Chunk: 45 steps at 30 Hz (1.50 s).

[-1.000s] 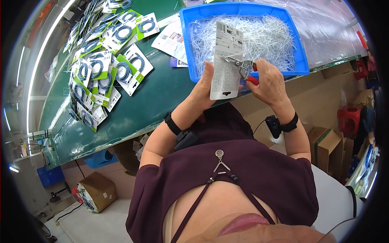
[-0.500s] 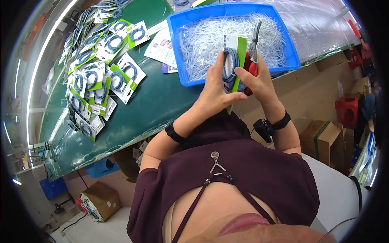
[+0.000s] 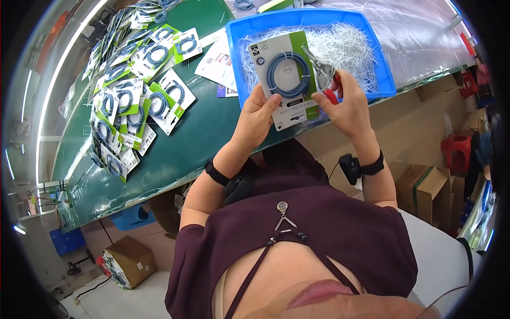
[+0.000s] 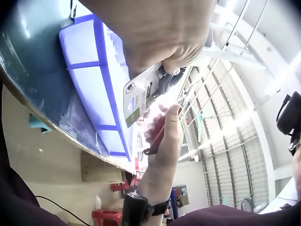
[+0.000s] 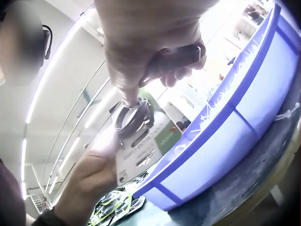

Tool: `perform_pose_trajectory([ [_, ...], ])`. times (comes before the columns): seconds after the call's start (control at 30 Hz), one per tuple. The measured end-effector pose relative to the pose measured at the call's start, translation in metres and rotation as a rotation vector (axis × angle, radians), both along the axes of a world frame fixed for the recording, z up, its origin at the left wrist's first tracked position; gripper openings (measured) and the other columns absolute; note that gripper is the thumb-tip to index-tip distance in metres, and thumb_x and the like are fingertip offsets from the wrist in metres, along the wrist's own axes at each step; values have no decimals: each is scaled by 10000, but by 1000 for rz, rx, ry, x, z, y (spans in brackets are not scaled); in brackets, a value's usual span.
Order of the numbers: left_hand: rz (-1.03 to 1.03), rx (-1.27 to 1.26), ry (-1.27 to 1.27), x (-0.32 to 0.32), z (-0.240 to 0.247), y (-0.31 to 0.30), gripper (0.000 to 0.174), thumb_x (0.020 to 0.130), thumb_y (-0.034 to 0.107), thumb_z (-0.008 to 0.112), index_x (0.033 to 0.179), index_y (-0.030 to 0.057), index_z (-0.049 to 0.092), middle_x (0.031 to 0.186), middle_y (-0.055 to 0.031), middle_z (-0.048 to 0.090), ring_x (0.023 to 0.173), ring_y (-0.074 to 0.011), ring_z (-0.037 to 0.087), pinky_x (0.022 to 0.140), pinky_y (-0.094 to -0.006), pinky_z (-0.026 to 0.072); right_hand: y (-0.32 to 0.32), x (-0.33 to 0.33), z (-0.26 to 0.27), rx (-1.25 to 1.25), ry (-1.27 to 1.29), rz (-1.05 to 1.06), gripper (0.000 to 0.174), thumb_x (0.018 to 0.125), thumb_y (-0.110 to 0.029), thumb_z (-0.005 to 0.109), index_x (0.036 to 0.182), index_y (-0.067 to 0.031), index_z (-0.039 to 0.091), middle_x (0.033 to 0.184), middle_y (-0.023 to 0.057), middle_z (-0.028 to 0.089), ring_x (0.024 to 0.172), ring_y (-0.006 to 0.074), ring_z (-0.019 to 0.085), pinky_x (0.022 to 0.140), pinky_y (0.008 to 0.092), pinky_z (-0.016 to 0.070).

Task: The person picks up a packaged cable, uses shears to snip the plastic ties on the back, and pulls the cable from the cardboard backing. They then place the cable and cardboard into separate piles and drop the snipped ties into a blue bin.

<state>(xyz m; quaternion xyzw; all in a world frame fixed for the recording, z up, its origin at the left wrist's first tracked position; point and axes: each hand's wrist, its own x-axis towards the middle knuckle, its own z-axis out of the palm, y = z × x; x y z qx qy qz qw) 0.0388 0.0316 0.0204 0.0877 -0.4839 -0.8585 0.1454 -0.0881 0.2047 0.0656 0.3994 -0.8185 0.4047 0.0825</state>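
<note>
In the head view my left hand pinches the lower left edge of a cable card, thumb on its front. The card is white and green with printed USB-C lettering, and a coiled blue-grey cable is fixed to its face. My right hand grips pliers with red handles. Their metal jaws point up and left, overlapping the card's right edge. In the right wrist view, a handle lies across my right palm, above the coil.
Behind the hands stands a blue bin full of thin white plastic strips. Many carded cables are heaped on the green table at left. Printed sheets lie beside the bin. Cardboard boxes stand below, right.
The card showed its printed back, then turned edge-on, and now faces me with the cable in front. The pliers swung upright and then tilted back left toward the card.
</note>
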Motion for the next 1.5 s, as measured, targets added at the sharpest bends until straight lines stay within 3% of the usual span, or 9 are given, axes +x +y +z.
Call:
perform_pose_trajectory([
  [0.3, 123, -321, 40, 2, 0, -3, 366, 972, 50, 526, 1333, 61, 470, 1131, -19, 609, 951, -107, 582, 738, -218, 484, 1, 14, 15, 135, -46, 25, 492, 758, -296, 773, 1070, 14, 552, 829, 122, 554, 716, 271, 552, 667, 352, 460],
  [0.43, 266, -655, 82, 4, 8, -6, 386, 937, -41, 531, 1313, 46, 511, 1152, -45, 617, 1010, -129, 587, 796, -250, 502, 2, 17, 19, 96, -80, 76, 472, 760, -286, 771, 1065, 9, 562, 827, 131, 562, 721, 281, 556, 669, 344, 459],
  [0.53, 489, -1175, 222, 4, 26, -10, 414, 911, -107, 509, 1305, 19, 527, 1192, -88, 619, 1085, -138, 576, 879, -283, 496, 4, 22, 22, 83, -125, 117, 464, 770, -275, 768, 1077, 3, 561, 823, 141, 563, 712, 272, 550, 669, 337, 456],
  [0.7, 474, -1247, 246, 8, 24, -13, 439, 885, -140, 500, 1303, -5, 523, 1217, -141, 616, 1123, -160, 574, 906, -288, 493, 11, 22, 16, 93, -319, 172, 341, 808, -208, 738, 1037, -16, 573, 811, 118, 579, 697, 219, 539, 669, 311, 450],
  [0.8, 386, -927, 63, 12, 21, -13, 457, 873, -145, 500, 1308, -5, 519, 1202, -167, 617, 1085, -186, 600, 896, -288, 498, 10, 18, 11, -31, -419, 112, 282, 810, -128, 719, 1027, -29, 568, 848, 85, 597, 716, 180, 534, 678, 291, 448],
  [0.87, 362, -942, 72, 13, 22, -11, 449, 873, -139, 505, 1302, -7, 523, 1186, -170, 622, 1071, -187, 606, 893, -290, 496, 5, 12, 11, -93, -465, 81, 260, 812, -88, 709, 1022, -36, 566, 867, 68, 606, 725, 160, 532, 682, 281, 447],
  [0.97, 314, -963, 87, 14, 30, -3, 433, 873, -128, 517, 1290, -11, 532, 1155, -176, 632, 1043, -190, 619, 888, -293, 493, -16, 2, 18, -471, -128, 174, 280, 796, 19, 681, 1031, -51, 547, 937, 30, 612, 792, 110, 558, 721, 252, 458],
  [1.1, 190, -920, 27, 17, 33, 2, 403, 877, -110, 528, 1269, -19, 541, 1115, -175, 652, 1019, -171, 628, 877, -301, 491, -31, -4, 14, -455, 33, 193, 342, 781, 69, 681, 1065, -45, 528, 979, 44, 610, 854, 104, 587, 769, 244, 469],
  [1.5, 219, -1038, 63, 32, 69, -8, 340, 897, -37, 549, 1233, 6, 560, 997, -179, 657, 866, -226, 643, 776, -264, 484, -60, -3, 21, -578, 13, 177, 202, 837, 23, 657, 1000, -43, 557, 931, 32, 602, 821, 82, 572, 729, 233, 473],
])
